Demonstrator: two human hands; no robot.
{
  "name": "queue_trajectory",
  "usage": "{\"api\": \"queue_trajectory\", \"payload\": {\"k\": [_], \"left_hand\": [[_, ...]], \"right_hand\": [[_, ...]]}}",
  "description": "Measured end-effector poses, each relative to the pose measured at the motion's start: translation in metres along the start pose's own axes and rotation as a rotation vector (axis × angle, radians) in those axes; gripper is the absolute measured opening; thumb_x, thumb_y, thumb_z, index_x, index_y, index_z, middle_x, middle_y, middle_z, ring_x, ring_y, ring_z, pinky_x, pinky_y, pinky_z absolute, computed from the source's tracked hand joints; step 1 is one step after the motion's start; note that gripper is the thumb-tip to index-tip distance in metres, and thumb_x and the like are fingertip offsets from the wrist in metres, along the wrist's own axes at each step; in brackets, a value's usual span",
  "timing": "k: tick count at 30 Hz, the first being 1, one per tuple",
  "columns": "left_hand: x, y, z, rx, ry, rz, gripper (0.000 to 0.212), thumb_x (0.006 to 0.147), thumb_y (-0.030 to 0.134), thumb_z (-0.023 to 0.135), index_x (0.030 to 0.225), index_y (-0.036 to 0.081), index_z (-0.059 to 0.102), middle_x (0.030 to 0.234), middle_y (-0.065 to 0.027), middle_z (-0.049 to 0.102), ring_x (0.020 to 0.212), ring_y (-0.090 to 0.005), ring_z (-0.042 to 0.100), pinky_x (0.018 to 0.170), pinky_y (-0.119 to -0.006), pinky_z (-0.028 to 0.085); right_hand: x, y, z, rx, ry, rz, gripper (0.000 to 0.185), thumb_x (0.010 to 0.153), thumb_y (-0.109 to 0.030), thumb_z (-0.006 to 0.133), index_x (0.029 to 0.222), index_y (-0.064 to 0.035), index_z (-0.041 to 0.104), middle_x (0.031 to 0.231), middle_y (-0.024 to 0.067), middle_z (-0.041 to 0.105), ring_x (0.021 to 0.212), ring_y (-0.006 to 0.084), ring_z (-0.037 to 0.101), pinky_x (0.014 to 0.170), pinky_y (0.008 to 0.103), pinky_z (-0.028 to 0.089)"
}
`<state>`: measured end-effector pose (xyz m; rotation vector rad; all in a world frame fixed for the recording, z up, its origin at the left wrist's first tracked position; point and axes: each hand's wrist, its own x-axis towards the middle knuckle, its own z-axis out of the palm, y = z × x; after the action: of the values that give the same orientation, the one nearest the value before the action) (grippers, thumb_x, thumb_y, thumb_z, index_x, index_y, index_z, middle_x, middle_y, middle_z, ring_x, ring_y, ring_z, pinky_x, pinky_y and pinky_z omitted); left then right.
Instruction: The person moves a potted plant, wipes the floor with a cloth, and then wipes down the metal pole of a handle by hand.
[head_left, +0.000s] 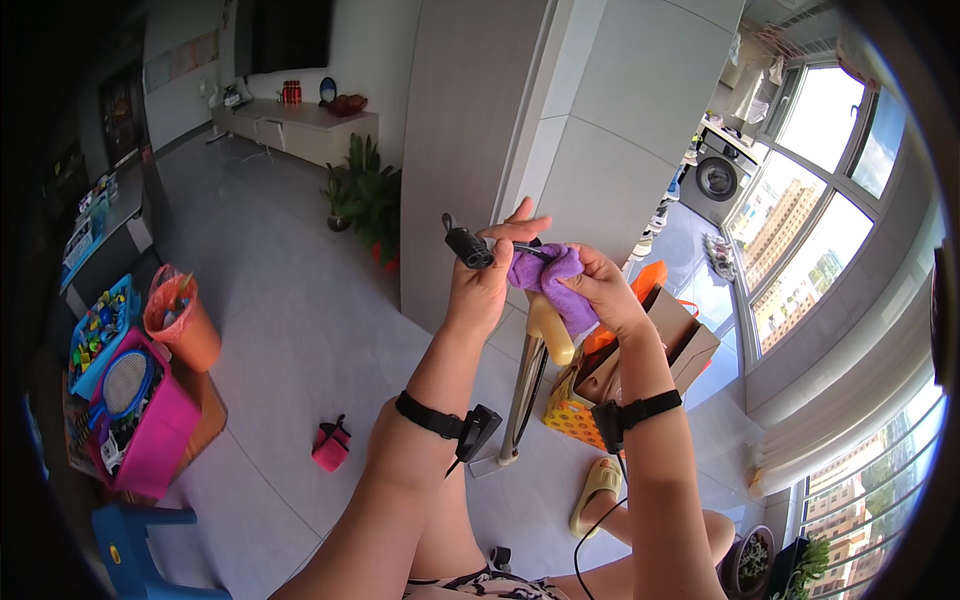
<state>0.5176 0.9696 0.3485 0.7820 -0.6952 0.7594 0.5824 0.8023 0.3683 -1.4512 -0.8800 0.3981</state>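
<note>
My left hand (484, 289) holds a black cylindrical device (469, 249) with a small loop at one end; its thumb presses alongside while some fingers stretch out. A thin black stem or cord runs from near this hand into a purple cloth (568, 296). My right hand (609, 289) pinches that cloth, which is folded around the stem. Just below the cloth is a cream-yellow grip (551, 330) on a metal post (517, 409) that stands on the floor. Whether the cloth touches the grip cannot be told. Black straps with small modules are on both forearms.
Behind the post sits a yellow patterned bag (574, 412) with cardboard inside. A pink pouch (331, 446) lies on the floor. Leftward are an orange bin (191, 330), a magenta tub (161, 439), a blue toy basket (120, 289) and a blue stool (146, 551). A wall corner (465, 150) rises ahead.
</note>
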Motion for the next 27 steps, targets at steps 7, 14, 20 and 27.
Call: {"api": "queue_trajectory", "payload": {"k": [7,14,20,27], "left_hand": [[0.003,-0.003,-0.001,0.741,0.234,-0.070,0.041,0.098,0.026,0.045,0.065,0.001,0.049,0.056,-0.0041,0.045,0.056,-0.0156,0.049,0.073,-0.034,0.049],[-0.003,-0.011,-0.008,1.139,0.104,0.077,0.023,0.087,0.017,0.062,0.071,0.001,0.057,0.064,-0.0166,0.057,0.059,-0.0360,0.056,0.053,-0.041,0.043],[0.002,-0.013,-0.008,1.196,0.059,0.178,0.024,0.088,0.015,0.060,0.071,-0.001,0.056,0.062,-0.0156,0.056,0.055,-0.0319,0.055,0.052,-0.036,0.042],[-0.006,-0.025,0.005,1.483,-0.078,0.104,0.012,0.070,0.009,0.067,0.078,0.006,0.059,0.066,-0.0131,0.060,0.062,-0.0338,0.060,0.056,-0.043,0.047]], "right_hand": [[0.006,0.041,0.010,0.522,0.571,-0.023,0.026,0.092,-0.016,0.058,0.115,-0.0056,0.055,0.103,0.0064,0.064,0.092,0.0175,0.064,0.080,0.0322,0.054],[-0.003,-0.001,0.003,0.294,0.531,-0.317,0.025,0.092,-0.012,0.057,0.115,-0.0041,0.053,0.102,0.0046,0.063,0.091,0.0122,0.061,0.081,0.0256,0.050],[-0.011,-0.051,0.035,0.051,0.507,-0.504,0.026,0.091,-0.007,0.059,0.114,-0.0022,0.051,0.101,0.0045,0.062,0.093,0.0102,0.060,0.081,0.0248,0.048],[-0.016,-0.049,0.055,-0.618,0.500,-0.450,0.028,0.077,0.005,0.053,0.105,-0.0009,0.052,0.088,0.0059,0.059,0.080,0.0119,0.055,0.075,0.0246,0.046]]}}
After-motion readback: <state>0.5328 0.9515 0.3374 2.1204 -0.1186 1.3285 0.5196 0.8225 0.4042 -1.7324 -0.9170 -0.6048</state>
